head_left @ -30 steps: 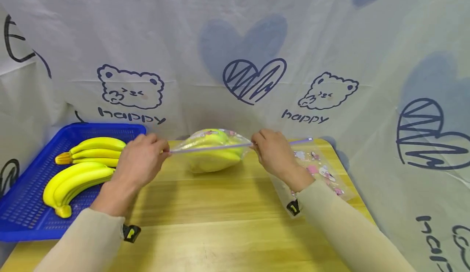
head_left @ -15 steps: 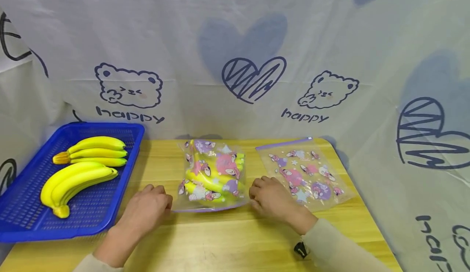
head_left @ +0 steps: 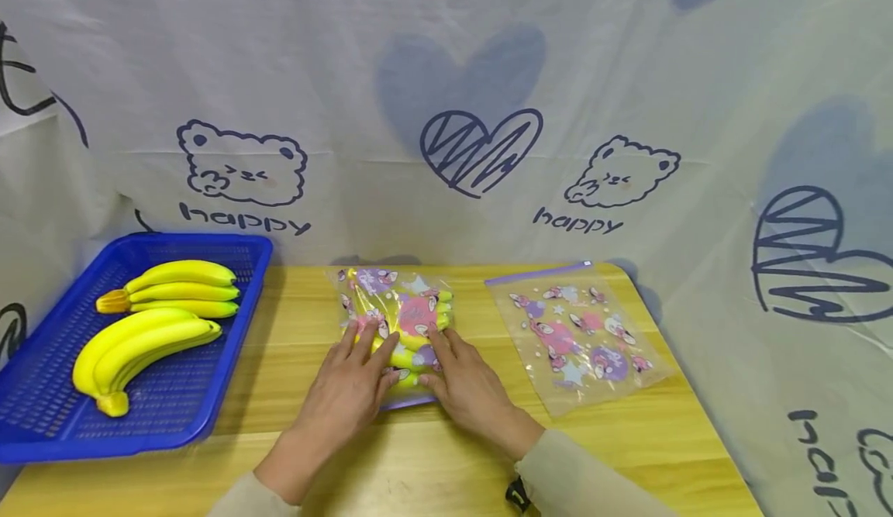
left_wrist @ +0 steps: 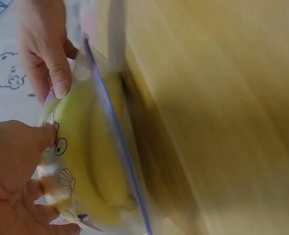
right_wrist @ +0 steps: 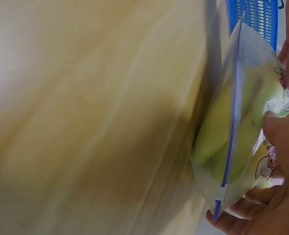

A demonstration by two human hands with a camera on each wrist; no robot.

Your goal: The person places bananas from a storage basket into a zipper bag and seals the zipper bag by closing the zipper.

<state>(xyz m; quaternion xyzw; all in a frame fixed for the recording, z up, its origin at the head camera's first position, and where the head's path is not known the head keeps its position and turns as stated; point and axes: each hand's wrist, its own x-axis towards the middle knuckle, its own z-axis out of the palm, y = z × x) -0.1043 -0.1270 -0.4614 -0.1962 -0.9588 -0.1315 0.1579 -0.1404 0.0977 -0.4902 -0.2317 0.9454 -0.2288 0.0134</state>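
Observation:
A clear zip bag (head_left: 417,314) printed with pink and purple figures lies mid-table with yellow bananas (left_wrist: 76,142) inside. On its left half rests my left hand (head_left: 346,384), fingers spread and fairly straight. My right hand (head_left: 469,387) touches the right half, its fingers extended too. Neither hand is curled round the bag. Along the near edge runs a purple zip strip (left_wrist: 116,125), partly hidden by the hands in the head view. The right wrist view shows a white slider (right_wrist: 221,192) near one end of that strip.
On the left stands a blue basket (head_left: 237,362) with two bunches of bananas (head_left: 149,354). A second printed zip bag (head_left: 582,335) lies flat on the right of the wooden table (head_left: 391,463). Behind hangs a patterned cloth (head_left: 363,75).
Both hands were pinching the bag's zip edge, raised. The bag came down flat with that edge toward me, the hands let go, and they moved inward onto its top.

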